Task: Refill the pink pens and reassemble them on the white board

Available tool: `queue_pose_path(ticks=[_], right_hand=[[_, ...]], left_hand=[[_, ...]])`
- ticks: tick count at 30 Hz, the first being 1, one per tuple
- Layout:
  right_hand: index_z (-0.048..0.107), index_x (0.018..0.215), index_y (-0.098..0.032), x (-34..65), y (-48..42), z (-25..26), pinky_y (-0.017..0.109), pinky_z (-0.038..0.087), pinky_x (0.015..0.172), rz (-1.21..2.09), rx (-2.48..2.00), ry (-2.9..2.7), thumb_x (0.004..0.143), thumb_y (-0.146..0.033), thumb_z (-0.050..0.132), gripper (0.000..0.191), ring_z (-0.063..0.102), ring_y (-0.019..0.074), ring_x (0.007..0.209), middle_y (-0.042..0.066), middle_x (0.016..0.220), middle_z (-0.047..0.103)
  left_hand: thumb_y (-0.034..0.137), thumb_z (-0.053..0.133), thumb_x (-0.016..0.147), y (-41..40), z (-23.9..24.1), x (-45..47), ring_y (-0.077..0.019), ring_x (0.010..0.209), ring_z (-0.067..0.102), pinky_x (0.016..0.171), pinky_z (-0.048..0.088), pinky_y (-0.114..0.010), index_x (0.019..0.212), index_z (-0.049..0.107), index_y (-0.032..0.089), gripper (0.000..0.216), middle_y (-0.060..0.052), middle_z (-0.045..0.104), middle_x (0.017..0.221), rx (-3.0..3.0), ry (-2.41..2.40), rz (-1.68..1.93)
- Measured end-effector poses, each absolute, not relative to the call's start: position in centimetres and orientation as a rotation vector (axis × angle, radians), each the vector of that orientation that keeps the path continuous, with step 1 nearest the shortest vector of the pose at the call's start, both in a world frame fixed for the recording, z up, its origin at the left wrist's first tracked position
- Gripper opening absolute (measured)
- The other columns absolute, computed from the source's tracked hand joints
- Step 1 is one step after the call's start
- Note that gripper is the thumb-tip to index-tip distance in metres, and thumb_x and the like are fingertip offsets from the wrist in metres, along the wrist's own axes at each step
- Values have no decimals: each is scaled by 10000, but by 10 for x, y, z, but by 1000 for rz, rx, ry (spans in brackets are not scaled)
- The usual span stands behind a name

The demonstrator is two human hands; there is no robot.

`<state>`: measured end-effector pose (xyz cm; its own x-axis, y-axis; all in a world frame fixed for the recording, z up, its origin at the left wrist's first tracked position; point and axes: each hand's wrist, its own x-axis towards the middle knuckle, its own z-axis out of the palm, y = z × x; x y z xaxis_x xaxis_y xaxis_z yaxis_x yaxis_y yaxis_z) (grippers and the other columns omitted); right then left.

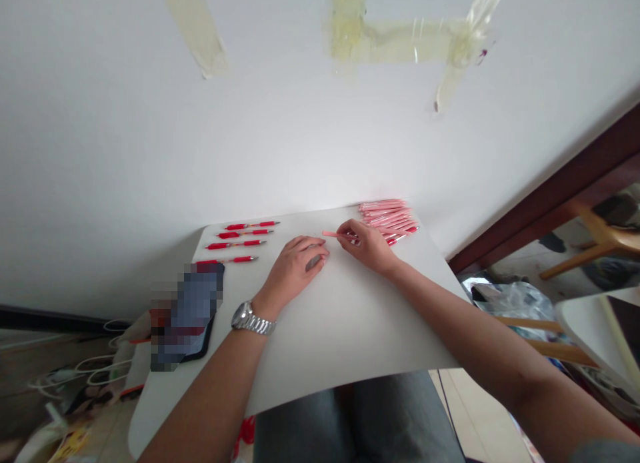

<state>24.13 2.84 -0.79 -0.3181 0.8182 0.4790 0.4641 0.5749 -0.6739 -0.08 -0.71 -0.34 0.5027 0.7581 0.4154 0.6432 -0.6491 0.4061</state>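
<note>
My right hand (364,245) is closed in a pinch on a slim pink pen (330,234), whose end sticks out to the left of the fingertips. The rest of that pen is hidden by the fingers. Just behind the hand lies a pile of pink pens (385,213), with red pens (400,237) at its near edge. My left hand (300,257) lies on the white table (345,329), palm down, fingers bent a little and thumb apart, holding nothing. A silver watch (251,318) is on the left wrist.
Several red pens (236,245) lie spaced in a column at the table's left. Nearer me, a dark phone (193,313), partly pixelated, rests on the left edge. A white wall (280,129) with tape strips rises behind the table. Cables (95,366) and bags lie beyond the left side.
</note>
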Motion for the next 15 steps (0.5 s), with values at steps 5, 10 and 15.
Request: queue_pose_path(ticks=[5,10,15], right_hand=[[649,1008,-239,241,26,-8,309,544,754,532,-1017,-1981,983,-318,624,87,711,183,840,33,971,757],[646,1006,-239,243,26,-6,310,540,755,550,-1017,-1985,977,-309,624,79,714,189,859,35,963,749],[654,1003,-235,244,28,-7,295,537,750,538,-1031,-1991,970,-295,630,72,707,177,838,29,963,748]], left_hand=[[222,627,1002,-10,1,-3,-256,1237,647,1138,474,-482,1086,739,273,149,-57,726,1306,2523,1271,880],[154,610,966,-11,7,-3,-259,1264,646,1165,461,-493,1003,677,253,126,-64,731,1266,2525,1250,871],[72,588,896,-7,3,-7,-236,1167,691,1244,396,-522,1009,633,252,218,-41,748,1187,2468,1260,877]])
